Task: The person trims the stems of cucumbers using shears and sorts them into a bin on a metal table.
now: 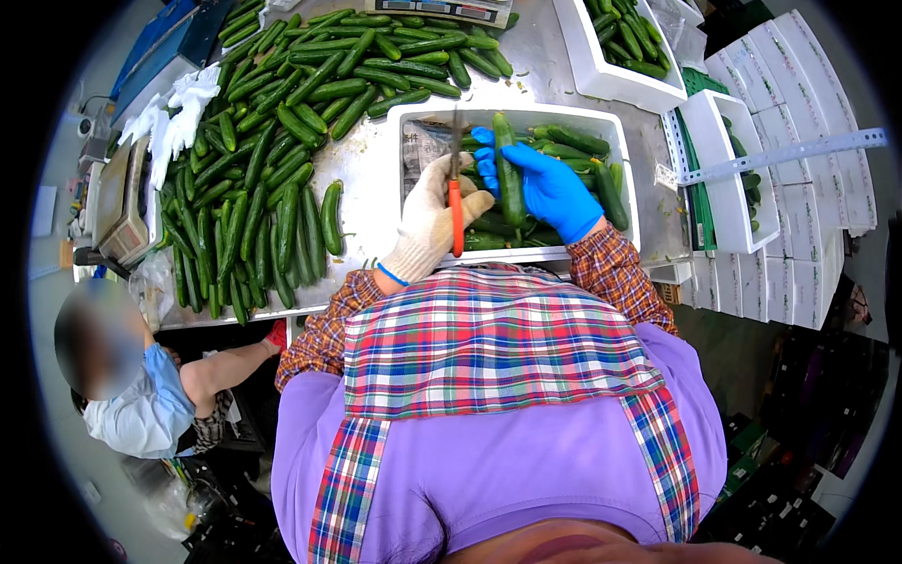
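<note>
My left hand, in a cream knitted glove, holds scissors with an orange handle, their dark blades pointing away from me. In my right hand, covered by a blue rubber glove, a cucumber stands lengthwise between thumb and fingers. Both hands are over a white foam box, which has newspaper along its left inside and several cucumbers in it. My left hand partly hides the box's near left part. A large heap of cucumbers covers the table's left side.
White gloves lie at the heap's left edge. A scale stands at the back. More foam boxes of cucumbers are at the right, by a perforated metal bar and stacked white cartons. Another person sits at lower left.
</note>
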{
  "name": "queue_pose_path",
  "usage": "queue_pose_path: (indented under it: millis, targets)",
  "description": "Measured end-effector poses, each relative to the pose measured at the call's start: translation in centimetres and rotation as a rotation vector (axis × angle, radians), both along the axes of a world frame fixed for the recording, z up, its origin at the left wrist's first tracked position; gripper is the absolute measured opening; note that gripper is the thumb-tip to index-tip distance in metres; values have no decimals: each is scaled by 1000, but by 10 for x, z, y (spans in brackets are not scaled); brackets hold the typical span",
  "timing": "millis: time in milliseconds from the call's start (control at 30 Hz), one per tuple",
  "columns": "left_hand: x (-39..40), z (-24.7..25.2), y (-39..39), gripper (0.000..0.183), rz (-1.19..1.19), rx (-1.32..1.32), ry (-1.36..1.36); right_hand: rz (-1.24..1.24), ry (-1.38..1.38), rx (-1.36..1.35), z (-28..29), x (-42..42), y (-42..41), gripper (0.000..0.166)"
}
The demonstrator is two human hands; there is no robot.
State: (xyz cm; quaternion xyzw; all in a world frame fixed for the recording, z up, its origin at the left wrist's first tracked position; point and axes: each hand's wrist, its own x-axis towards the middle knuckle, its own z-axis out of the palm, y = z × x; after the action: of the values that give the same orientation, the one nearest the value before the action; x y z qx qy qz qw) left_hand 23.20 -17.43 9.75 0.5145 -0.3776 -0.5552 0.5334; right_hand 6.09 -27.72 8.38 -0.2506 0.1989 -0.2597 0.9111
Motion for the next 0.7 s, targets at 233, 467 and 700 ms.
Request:
queue_pose_path:
  millis: [233, 467, 700]
  targets:
    - [-4, 23, -1, 75, -101, 7, -423, -82, -228, 212, 6, -1, 16, 50]
    - [0, 8, -4, 61, -84, 14, 122, -55, -163, 31, 39, -7, 31, 56]
    - [26, -26, -11, 34, -228, 73, 673, -42, -88, -229, 74, -15, 45, 63]
